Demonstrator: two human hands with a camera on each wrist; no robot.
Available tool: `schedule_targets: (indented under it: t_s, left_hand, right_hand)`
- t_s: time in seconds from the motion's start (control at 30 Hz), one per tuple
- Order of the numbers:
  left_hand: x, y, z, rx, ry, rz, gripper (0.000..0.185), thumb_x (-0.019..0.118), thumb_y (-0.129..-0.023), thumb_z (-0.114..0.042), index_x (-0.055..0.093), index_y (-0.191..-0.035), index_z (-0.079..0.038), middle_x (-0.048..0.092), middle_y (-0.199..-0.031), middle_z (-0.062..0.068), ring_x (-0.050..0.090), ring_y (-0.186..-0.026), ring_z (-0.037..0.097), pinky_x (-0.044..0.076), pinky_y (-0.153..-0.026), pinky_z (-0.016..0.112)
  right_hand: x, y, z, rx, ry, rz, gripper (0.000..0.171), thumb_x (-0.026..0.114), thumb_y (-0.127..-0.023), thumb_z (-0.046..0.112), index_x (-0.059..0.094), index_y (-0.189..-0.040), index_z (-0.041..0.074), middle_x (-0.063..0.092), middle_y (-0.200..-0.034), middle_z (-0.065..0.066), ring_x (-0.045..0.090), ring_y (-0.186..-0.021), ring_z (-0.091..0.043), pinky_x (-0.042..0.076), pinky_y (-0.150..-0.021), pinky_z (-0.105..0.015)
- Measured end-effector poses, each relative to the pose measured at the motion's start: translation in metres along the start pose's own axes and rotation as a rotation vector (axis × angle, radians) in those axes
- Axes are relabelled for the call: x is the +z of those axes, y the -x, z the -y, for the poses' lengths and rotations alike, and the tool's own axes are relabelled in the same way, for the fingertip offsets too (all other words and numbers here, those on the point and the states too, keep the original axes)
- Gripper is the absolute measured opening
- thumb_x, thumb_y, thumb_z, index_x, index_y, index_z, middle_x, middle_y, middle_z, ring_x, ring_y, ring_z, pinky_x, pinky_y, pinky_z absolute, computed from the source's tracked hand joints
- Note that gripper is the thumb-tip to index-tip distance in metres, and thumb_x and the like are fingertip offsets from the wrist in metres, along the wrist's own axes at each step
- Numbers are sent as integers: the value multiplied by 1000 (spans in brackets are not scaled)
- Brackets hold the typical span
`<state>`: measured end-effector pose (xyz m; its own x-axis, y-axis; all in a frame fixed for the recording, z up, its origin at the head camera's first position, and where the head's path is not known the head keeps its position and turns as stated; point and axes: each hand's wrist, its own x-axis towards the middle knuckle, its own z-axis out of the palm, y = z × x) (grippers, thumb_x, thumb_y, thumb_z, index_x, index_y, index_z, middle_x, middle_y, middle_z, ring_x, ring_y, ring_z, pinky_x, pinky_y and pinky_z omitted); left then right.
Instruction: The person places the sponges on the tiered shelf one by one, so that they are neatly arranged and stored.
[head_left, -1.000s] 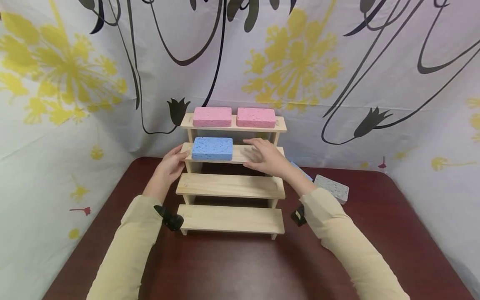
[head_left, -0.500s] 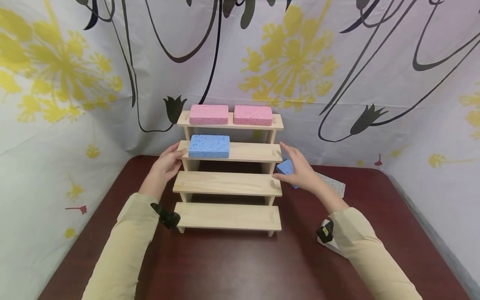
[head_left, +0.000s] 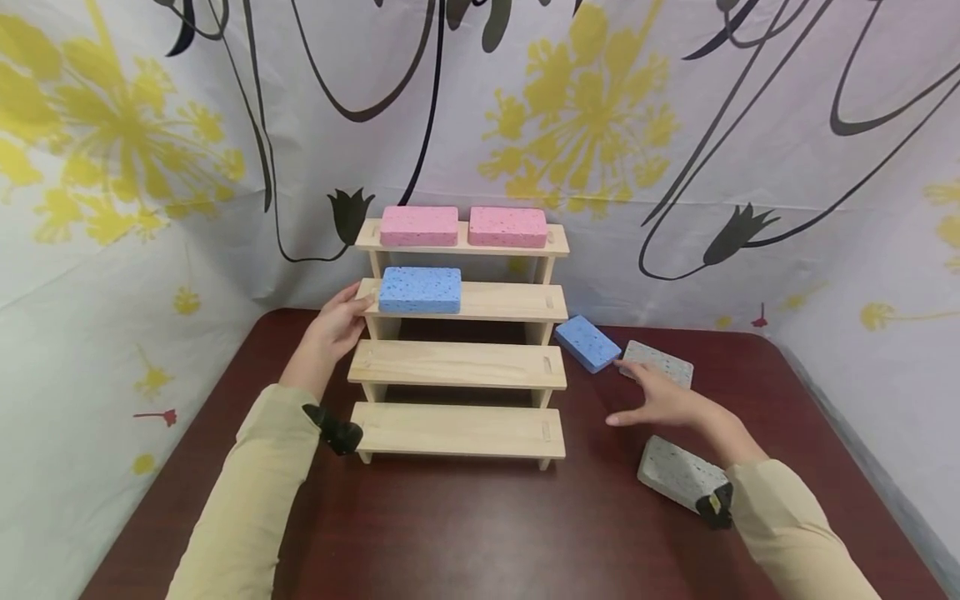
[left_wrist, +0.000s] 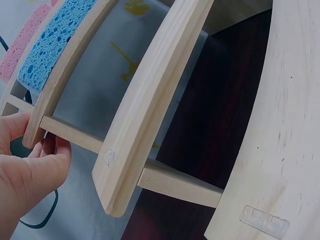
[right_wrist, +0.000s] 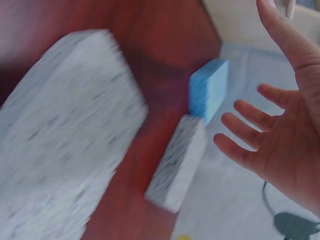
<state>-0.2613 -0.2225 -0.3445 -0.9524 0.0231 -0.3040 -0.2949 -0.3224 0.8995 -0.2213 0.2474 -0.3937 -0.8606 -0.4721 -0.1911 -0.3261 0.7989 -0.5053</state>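
A four-step wooden shelf stands on a dark red table. Two pink sponges lie on its top step, and a blue sponge on the left of the second step. My left hand grips the shelf's left side at that step; the left wrist view shows my fingers curled round the side rail. My right hand hovers open over the table right of the shelf, fingers spread. It is near a second blue sponge and a grey speckled sponge.
Another grey sponge lies on the table under my right forearm, large and blurred in the right wrist view. A flowered cloth hangs behind and along both sides. The two lower steps hold nothing.
My right hand has left the second step and swung right and down over the table, past the loose blue sponge toward the grey ones. My left hand has kept its hold.
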Motion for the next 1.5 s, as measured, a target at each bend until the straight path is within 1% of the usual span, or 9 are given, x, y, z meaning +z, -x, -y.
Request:
schedule_targets:
  t_s: [0.2, 0.43, 0.6, 0.83, 1.0, 1.13, 1.3, 1.4, 1.5]
  left_hand:
    - [0, -1, -1, -2, 5, -8, 64, 37, -97, -4, 5, -151, -15, 8, -159, 3, 15, -144, 13, 6, -119, 24]
    - [1, 0, -1, 4, 0, -11, 63, 37, -97, -3, 5, -151, -14, 9, -159, 4, 15, -144, 14, 6, -120, 24]
    - [1, 0, -2, 6, 10, -7, 64, 37, -97, -3, 5, -151, -15, 8, -159, 4, 14, -144, 14, 5, -119, 24]
    - [0, 1, -1, 3, 9, -24, 63, 38, -97, -3, 6, -151, -16, 9, -159, 3, 15, -144, 14, 6, -120, 25]
    - [0, 1, 1, -2, 24, -31, 63, 37, -97, -2, 7, -151, -15, 9, -158, 4, 15, -144, 14, 5, -120, 25]
    - [2, 0, 4, 5, 26, -15, 64, 36, -97, 0, 5, -151, -13, 8, -158, 6, 15, -144, 16, 6, -120, 26]
    - [2, 0, 4, 0, 6, -18, 64, 37, -97, -2, 5, -151, -15, 7, -159, 4, 13, -144, 14, 4, -120, 26]
    - [1, 0, 2, -5, -2, -22, 64, 38, -98, -4, 5, -151, -16, 7, -159, 3, 13, -144, 14, 4, -120, 26]
    - [2, 0, 1, 0, 5, -21, 63, 38, -98, -3, 6, -151, -15, 8, -159, 4, 14, -144, 14, 4, -120, 26]
  right_hand:
    - [5, 27, -22, 128, -32, 135, 80, 77, -74, 38, 40, -126, -10, 42, -122, -32, 45, -110, -43, 45, -87, -52]
    - [11, 43, -29, 359, 44, 292, 86, 80, -68, 45, 37, -122, -7, 35, -121, -33, 38, -112, -48, 42, -87, -55]
    - [12, 39, -25, 345, 66, 340, 73, 79, -70, 36, 42, -116, -6, 48, -114, -24, 47, -107, -37, 45, -87, -49]
    - [14, 27, -23, 178, 80, 264, 57, 77, -69, 28, 47, -106, -3, 53, -96, -10, 49, -89, -20, 44, -75, -32]
    - [23, 12, -26, 33, 62, 46, 63, 75, -74, 30, 48, -115, -9, 56, -109, -23, 53, -102, -35, 47, -86, -46]
    - [28, 5, -25, 12, 101, -139, 81, 77, -72, 38, 43, -129, -9, 49, -125, -31, 45, -116, -47, 40, -92, -61]
    - [23, 9, -21, 98, 174, -49, 103, 82, -63, 44, 32, -138, -6, 38, -132, -36, 36, -120, -55, 35, -90, -69]
    - [21, 11, -24, 124, 175, 24, 99, 84, -63, 35, 32, -136, -9, 39, -129, -37, 36, -118, -57, 36, -88, -68]
    - [22, 13, -29, 118, 157, 13, 88, 84, -63, 26, 38, -130, -8, 45, -122, -33, 42, -112, -53, 41, -84, -62]
